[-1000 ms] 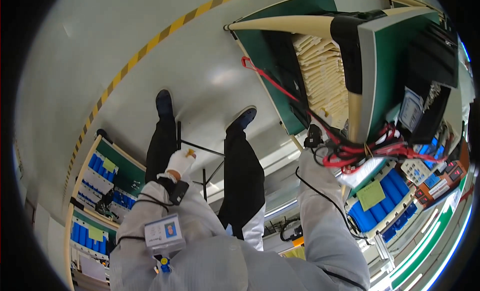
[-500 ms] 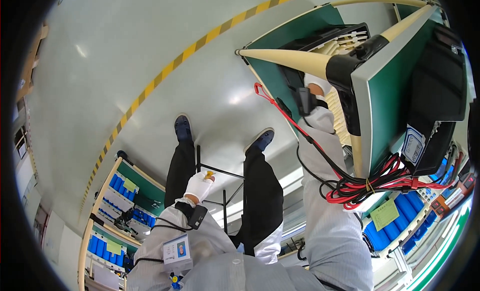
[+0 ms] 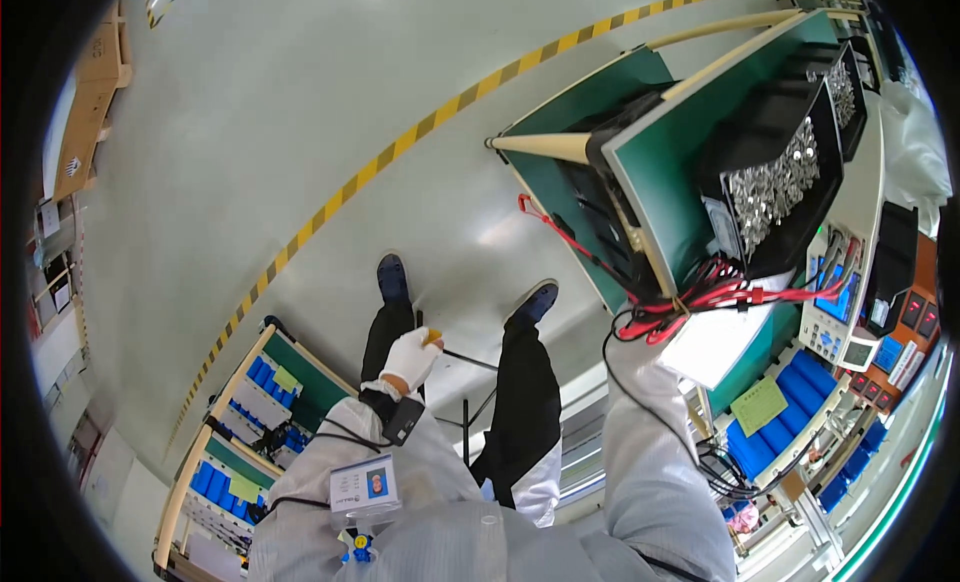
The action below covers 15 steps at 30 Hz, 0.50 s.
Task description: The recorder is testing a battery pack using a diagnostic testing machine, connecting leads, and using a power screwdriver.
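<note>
My left hand (image 3: 408, 361), in a white glove, is closed above my lap with a small yellow piece (image 3: 432, 337) showing at the fingertips. A black device (image 3: 403, 422) sits on that wrist. My right sleeve (image 3: 650, 422) reaches forward beneath a bundle of red and black cables (image 3: 690, 304). The hand at its end is hidden behind the green shelf panel (image 3: 680, 172). On that shelf, a black bin (image 3: 828, 172) holds many small shiny metal parts (image 3: 770, 197). Below it, a lower green shelf (image 3: 570, 117) carries dark bins, mostly covered.
A measuring instrument (image 3: 832, 292) with a screen stands at the right. Blue bins (image 3: 785, 407) with a yellow note lie nearer. To my left is a rack (image 3: 318, 380) of blue bins. Yellow-black tape (image 3: 400, 147) curves over the floor; cardboard boxes (image 3: 90, 102) stand far left.
The view has shifted, bringing the metal parts and instrument into sight at the right. My right glove, partly visible before by cream-coloured pieces, is now hidden. My left hand still holds the yellow piece.
</note>
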Each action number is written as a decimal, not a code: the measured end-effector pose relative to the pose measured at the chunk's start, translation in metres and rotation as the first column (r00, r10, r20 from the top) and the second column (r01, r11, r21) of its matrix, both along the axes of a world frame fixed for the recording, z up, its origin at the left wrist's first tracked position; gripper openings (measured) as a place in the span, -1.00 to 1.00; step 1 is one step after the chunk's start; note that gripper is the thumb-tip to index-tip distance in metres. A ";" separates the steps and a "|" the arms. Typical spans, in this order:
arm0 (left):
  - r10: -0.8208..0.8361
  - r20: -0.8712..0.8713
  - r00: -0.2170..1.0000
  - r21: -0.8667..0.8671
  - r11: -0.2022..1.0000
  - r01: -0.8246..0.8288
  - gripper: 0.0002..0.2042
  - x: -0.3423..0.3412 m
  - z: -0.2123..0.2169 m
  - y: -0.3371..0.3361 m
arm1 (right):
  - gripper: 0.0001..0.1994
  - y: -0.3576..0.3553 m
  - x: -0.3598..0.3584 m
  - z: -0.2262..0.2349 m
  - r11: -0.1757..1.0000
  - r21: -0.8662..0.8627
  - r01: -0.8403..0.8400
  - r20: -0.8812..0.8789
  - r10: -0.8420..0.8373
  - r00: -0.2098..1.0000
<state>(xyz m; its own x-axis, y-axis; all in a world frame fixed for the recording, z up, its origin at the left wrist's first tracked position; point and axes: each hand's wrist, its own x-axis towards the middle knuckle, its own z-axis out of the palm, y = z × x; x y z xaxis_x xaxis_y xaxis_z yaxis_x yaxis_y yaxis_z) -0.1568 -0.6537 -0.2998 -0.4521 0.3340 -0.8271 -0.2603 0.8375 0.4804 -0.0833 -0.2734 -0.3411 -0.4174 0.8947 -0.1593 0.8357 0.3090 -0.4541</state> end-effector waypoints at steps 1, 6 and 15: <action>0.014 0.041 0.999 -0.033 0.999 -0.013 -0.71 -0.002 0.002 0.002 | -0.70 -0.001 0.003 0.001 1.000 0.002 0.002 0.004 -0.002 1.000; 0.053 0.037 0.998 0.015 0.998 -0.053 -0.70 0.001 0.017 0.005 | -0.70 -0.007 0.012 0.012 1.000 0.002 0.018 0.006 -0.018 1.000; -0.077 -0.043 0.996 0.141 0.987 0.082 -0.72 -0.002 0.053 0.029 | -0.71 -0.039 0.042 0.066 0.947 0.145 -0.286 0.278 0.239 0.931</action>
<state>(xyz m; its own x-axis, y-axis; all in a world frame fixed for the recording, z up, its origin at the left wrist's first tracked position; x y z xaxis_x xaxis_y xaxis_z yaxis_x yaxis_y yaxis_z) -0.1588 -0.6243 -0.2472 -0.4486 0.4836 -0.7516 -0.1754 0.7769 0.6046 -0.0410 -0.3120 -0.2755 -0.6079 0.7820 -0.1374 0.7930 0.5893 -0.1546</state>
